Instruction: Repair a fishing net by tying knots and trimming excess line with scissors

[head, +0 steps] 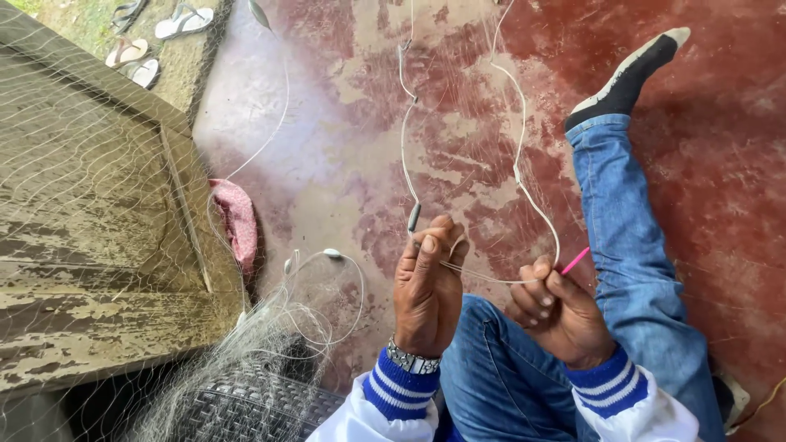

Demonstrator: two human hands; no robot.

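1. Head view: the left hand [427, 286] has its grip pinched tight on the white cord [519, 168] of a fishing net, fingertips pressed together just below a small grey sinker [414, 217].
2. Right of that sinker, the right hand [557, 311] curls shut around a pink netting needle [575, 261], whose tip pokes out beside the cord's loop.
3. Progress, as I judge it: the loop between the hands looks to be the spot in work; the long run of cord rising above the sinker hangs loose, and a big share lies heaped, so plenty seems left.
4. Left and below the sinker, the bunched net [262, 344] piles up, fine, pale, wispy mesh with thin cord loops.
5. Further left of the sinker, a weathered wooden board [90, 213], paint flaking, draped in mesh.
6. Under it all, a red floor [344, 147], worn in blotchy patches; the jeans leg [622, 237] stretches right of the sinker, dark sock at its end.
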